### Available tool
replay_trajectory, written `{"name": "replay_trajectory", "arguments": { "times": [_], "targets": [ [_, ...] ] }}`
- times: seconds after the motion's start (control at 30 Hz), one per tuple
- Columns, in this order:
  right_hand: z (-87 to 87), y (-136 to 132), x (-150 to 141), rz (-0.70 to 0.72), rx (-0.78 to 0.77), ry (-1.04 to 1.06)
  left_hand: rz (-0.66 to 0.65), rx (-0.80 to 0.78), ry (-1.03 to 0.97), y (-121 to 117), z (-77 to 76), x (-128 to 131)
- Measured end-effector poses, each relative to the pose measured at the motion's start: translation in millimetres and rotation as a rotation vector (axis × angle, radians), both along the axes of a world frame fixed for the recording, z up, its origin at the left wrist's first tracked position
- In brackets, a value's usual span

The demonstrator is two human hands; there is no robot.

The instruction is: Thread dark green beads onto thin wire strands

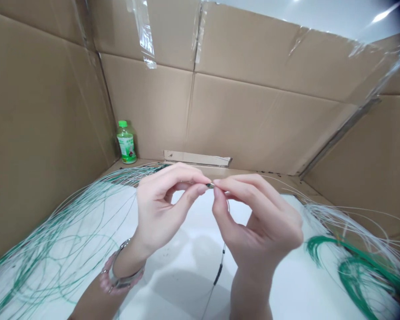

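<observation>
My left hand (163, 206) and my right hand (260, 218) meet at the centre, held above the white surface (186, 266). Between the thumb and index fingertips of both is a small dark-green piece (210, 186), mostly covered, so its exact kind does not show. The left fingers pinch its left end; the right fingertips close on its right end. From behind the right fingers a thin cable (224, 250) hangs down, with a ribbed black sleeve (218, 274) lower on it. Whether this cable joins the small piece is hidden by the fingers.
Many loose green and white wires (46, 249) spread along the left side. White wires (340, 218) and a green wire bundle (353, 284) lie at the right. A green-capped bottle (126, 144) stands in the back left corner. Cardboard walls (253, 120) enclose the surface.
</observation>
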State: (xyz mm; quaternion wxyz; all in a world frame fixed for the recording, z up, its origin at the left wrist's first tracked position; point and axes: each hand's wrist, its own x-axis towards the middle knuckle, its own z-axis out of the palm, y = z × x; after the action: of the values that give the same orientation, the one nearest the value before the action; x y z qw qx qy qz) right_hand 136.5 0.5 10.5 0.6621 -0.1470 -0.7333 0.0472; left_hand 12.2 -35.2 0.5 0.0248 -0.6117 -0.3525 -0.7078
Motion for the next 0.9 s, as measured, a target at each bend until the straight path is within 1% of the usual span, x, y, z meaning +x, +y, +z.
{"name": "replay_trajectory", "arguments": {
  "times": [0.33,0.5,0.63,0.7,0.9],
  "targets": [
    [1.5,-0.6,2.2,-0.073,0.023,-0.078,0.085,-0.023,0.040,0.1,-0.4,0.2],
    [2.7,-2.1,6.4,-0.129,0.013,-0.161,0.181,-0.004,0.174,-1.9,0.8,-1.9],
    [2.1,1.2,8.2,-0.096,0.000,-0.175,0.247,0.004,0.243,-3.5,1.7,-4.4],
    [1.9,3.2,8.8,-0.062,-0.004,-0.180,0.234,0.001,0.236,-3.1,1.6,-4.9],
    [1.4,8.2,10.3,0.058,-0.049,-0.120,0.116,-0.031,0.126,1.7,0.2,-5.1]
  ]
}}
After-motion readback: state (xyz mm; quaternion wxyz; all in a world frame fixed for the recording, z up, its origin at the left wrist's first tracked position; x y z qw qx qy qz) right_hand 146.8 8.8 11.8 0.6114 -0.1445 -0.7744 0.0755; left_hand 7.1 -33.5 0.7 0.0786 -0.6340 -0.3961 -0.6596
